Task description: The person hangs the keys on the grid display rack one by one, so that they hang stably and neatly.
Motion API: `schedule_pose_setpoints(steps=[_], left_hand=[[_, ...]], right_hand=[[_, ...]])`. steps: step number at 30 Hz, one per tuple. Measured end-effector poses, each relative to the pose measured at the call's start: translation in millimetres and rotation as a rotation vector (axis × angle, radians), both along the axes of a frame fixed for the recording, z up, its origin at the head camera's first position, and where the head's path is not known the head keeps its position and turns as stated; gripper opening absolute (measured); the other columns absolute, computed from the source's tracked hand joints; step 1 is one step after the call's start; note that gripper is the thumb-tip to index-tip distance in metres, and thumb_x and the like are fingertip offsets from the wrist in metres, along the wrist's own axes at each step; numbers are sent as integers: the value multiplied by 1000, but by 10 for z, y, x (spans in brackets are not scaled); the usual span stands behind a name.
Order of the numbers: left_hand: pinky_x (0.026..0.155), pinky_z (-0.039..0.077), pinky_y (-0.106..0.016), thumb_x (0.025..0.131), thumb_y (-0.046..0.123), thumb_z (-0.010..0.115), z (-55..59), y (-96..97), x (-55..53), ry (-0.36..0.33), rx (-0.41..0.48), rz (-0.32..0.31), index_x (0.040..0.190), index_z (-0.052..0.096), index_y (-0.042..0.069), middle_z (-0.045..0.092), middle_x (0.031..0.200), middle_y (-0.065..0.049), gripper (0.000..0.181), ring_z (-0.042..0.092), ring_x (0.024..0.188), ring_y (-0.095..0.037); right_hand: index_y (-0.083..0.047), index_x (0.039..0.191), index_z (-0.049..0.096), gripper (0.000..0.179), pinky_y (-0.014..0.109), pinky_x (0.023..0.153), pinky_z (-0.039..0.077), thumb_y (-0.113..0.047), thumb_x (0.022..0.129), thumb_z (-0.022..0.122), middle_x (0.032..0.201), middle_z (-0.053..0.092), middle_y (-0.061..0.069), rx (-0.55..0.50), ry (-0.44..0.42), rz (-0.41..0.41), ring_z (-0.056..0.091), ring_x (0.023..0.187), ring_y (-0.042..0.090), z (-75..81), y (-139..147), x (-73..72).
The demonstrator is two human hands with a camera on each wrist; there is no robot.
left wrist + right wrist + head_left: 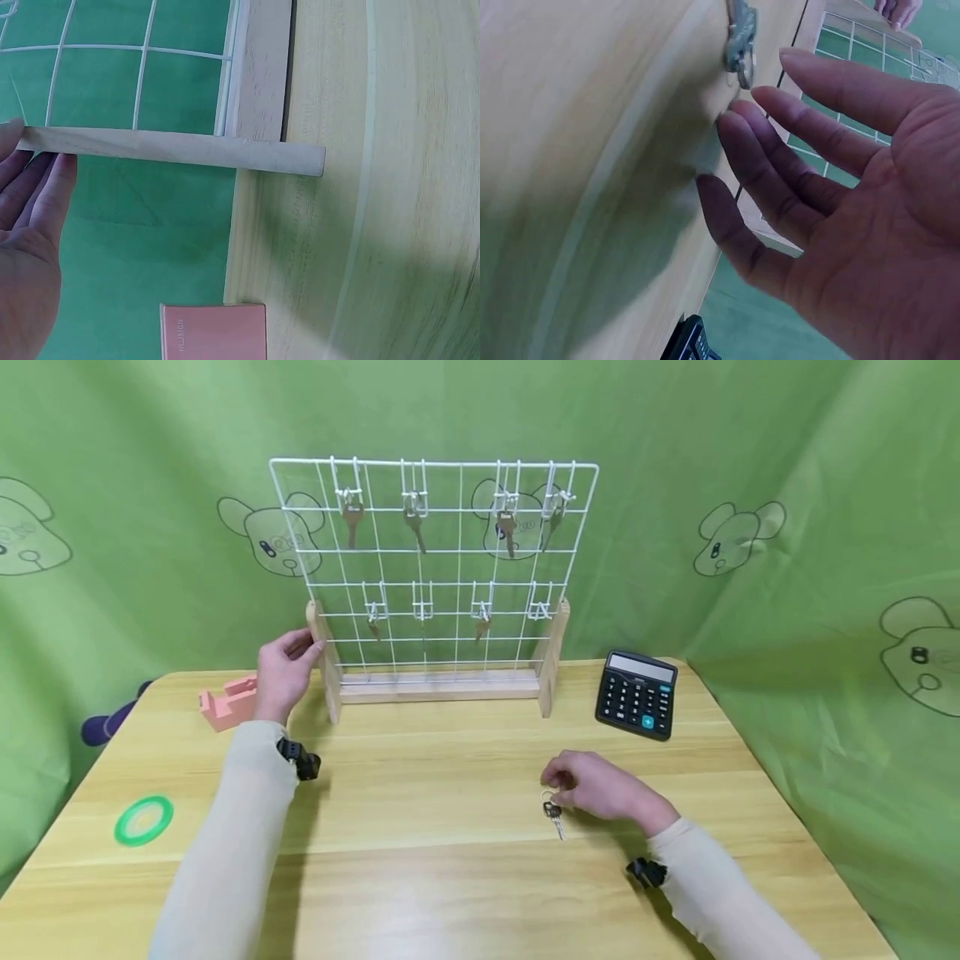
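Observation:
A white wire grid rack in a wooden stand rises at the back of the table. Its left wooden upright is pinched between the thumb and fingers of my left hand. Several keys, such as the brown one at upper left, hang from the rack's white hooks. On the table lies a small bunch of keys on a ring. Right beside it is my right hand, its fingers loosely bent with nothing between them. The right wrist view shows the fingertips a little apart from the key ring.
A black calculator lies right of the rack. Left of it are a pink tape dispenser and a green ring-shaped roll. Green cloth hangs behind and beside the table. Something purple shows past the left edge.

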State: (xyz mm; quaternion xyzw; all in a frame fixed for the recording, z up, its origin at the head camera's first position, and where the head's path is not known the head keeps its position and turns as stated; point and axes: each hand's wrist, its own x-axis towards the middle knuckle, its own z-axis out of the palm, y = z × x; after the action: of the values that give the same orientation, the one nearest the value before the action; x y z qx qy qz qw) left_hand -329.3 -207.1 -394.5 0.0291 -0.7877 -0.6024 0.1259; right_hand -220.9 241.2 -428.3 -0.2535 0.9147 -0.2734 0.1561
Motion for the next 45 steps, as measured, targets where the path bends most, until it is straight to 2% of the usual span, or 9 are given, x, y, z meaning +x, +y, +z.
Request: schedule_pose_setpoints(steps=[7, 14, 23, 28, 39, 45], left_hand=[[103, 46, -30, 98, 10, 61, 11, 39, 2, -27, -2, -4, 138, 51, -1, 53, 139, -19, 43, 53, 125, -28], [102, 47, -30, 98, 10, 62, 14, 22, 0, -19, -6, 17, 137, 53, -1, 55, 137, -19, 42, 54, 123, -27], [102, 47, -28, 98, 11, 62, 17, 12, -16, -30, 2, 17, 138, 52, 0, 54, 138, -18, 43, 54, 124, -26], [102, 47, -28, 97, 11, 63, 6, 11, -12, -25, 4, 19, 137, 53, 0, 55, 137, -18, 42, 55, 123, -26], [100, 48, -27, 97, 11, 63, -6, 7, -24, -12, 1, 21, 136, 54, -1, 56, 136, -19, 41, 55, 122, -26], [100, 48, -27, 97, 9, 62, -9, 2, -24, -10, -2, 19, 135, 54, -1, 56, 135, -19, 41, 56, 121, -26]], right_hand=[[-3, 103, 68, 19, 34, 78, 53, -1, 85, 72, 91, 62, 0, 49, 24, -22, 56, 84, 15, -38, -18, -2], [-7, 97, 67, 13, 32, 74, 51, 0, 86, 71, 84, 58, -4, 68, 27, -18, 53, 79, 13, -40, -64, -20], [-12, 86, 62, 13, 30, 68, 47, 0, 87, 68, 82, 54, -3, 97, 66, -7, 49, 76, 14, -93, -94, -37], [-12, 82, 60, 16, 30, 64, 47, 2, 89, 65, 78, 54, -3, 111, 53, -4, 50, 73, 14, -123, -96, -55], [-11, 89, 65, 16, 30, 71, 53, 4, 91, 62, 82, 61, -4, 5, 22, 20, 56, 77, 12, -126, -25, -65], [-13, 89, 68, 18, 30, 73, 55, 4, 90, 64, 84, 64, -5, -20, 55, 49, 58, 78, 10, -82, 3, -54]])
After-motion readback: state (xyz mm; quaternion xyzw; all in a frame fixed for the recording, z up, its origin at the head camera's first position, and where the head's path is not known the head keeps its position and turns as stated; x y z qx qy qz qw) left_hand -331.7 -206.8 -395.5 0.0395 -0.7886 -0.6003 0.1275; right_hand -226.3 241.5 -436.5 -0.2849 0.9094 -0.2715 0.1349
